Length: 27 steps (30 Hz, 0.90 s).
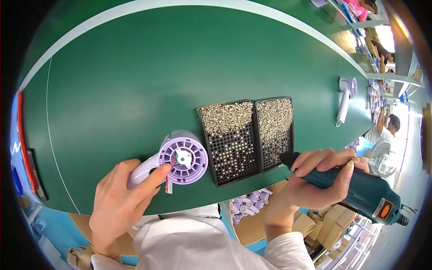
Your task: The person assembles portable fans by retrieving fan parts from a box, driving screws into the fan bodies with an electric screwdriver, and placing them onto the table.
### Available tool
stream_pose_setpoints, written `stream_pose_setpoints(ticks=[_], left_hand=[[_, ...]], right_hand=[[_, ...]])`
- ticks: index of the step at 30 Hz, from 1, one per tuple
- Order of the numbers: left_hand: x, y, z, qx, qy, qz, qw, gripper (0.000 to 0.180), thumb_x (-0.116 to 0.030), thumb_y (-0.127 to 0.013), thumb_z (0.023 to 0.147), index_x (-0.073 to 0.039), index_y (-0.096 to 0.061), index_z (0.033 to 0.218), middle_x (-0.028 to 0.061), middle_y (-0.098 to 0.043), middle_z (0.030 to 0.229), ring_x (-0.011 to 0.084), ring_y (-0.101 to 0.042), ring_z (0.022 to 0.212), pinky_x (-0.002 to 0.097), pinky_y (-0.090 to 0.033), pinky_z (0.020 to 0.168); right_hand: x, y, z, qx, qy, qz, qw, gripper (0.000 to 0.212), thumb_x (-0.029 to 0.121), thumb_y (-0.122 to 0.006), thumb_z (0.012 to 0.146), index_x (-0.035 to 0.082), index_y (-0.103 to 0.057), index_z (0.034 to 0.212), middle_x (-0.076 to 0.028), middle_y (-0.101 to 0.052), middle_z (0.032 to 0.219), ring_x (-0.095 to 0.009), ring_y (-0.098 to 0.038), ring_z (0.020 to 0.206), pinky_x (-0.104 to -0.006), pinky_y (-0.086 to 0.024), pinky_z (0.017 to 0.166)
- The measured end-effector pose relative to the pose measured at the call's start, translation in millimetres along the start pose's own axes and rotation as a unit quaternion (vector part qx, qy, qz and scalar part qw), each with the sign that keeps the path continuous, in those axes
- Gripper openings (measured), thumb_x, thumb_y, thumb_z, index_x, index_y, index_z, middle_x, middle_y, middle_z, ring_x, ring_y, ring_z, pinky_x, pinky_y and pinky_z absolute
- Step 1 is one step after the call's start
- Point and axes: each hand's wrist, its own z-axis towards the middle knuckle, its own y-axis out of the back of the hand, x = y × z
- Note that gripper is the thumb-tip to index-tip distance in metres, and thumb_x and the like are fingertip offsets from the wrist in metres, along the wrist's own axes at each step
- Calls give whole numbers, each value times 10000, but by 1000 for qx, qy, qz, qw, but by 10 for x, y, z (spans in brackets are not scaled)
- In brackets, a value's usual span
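My left hand is closed round the handle of a purple handheld fan at the table's near edge. The fan's round ribbed head faces up, with a white hub in its middle and red wires beside it. My right hand grips a dark green electric screwdriver, its black nose pointing left over the near right corner of the right screw tray. Two black perforated trays stand side by side: the left screw tray and the right screw tray. Silver screws are heaped in their far halves, and some sit in the holes.
Another purple and white fan lies far right on the green table. Below the near edge are a box of purple parts and cardboard boxes. Red and blue items stand at the left edge. Other people work at the right.
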Motion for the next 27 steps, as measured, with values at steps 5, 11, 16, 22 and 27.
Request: stream_pose_setpoints(ticks=[5, 11, 16, 22, 27], left_hand=[[-9, 7, -4, 4, 17, -8, 1000, 548, -90, -742, 667, -239, -642, 1185, 79, -528, 925, 239, -554, 730, 353, -482, 605], [-14, 2, 7, -2, 17, -18, 1000, 528, -88, -737, 672, -230, -651, 1173, 82, -532, 921, 242, -554, 732, 354, -481, 605], [-23, 13, 10, -4, 15, -24, 1000, 525, -87, -735, 675, -227, -651, 1174, 82, -534, 916, 242, -553, 722, 352, -481, 601], [3, -11, -9, -14, 9, -26, 1000, 532, -78, -734, 672, -227, -652, 1176, 87, -531, 903, 243, -553, 701, 348, -484, 589], [2, 0, -44, -1, -13, -17, 1000, 531, -63, -711, 669, -277, -667, 1153, 77, -519, 878, 223, -555, 665, 318, -498, 585]], right_hand=[[-75, 5, 4, 22, -9, -18, 1000, 241, 246, -489, 927, 137, -328, 1070, -80, -434, 670, -198, -436, 348, -344, -446, 343], [-51, 13, -16, 50, 2, -17, 999, 221, 235, -494, 929, 130, -317, 1009, -81, -435, 666, -202, -449, 359, -351, -452, 347], [-13, -30, 6, 52, -9, -39, 998, 246, 238, -509, 933, 122, -301, 993, -81, -436, 663, -206, -469, 382, -355, -463, 357], [-48, -49, -34, 52, 7, -38, 998, 220, 225, -494, 935, 117, -310, 990, -84, -432, 661, -207, -463, 377, -350, -459, 350], [45, -61, -13, 10, 37, -1, 999, 136, 192, -441, 937, 100, -353, 988, -82, -424, 654, -192, -429, 342, -339, -421, 307]])
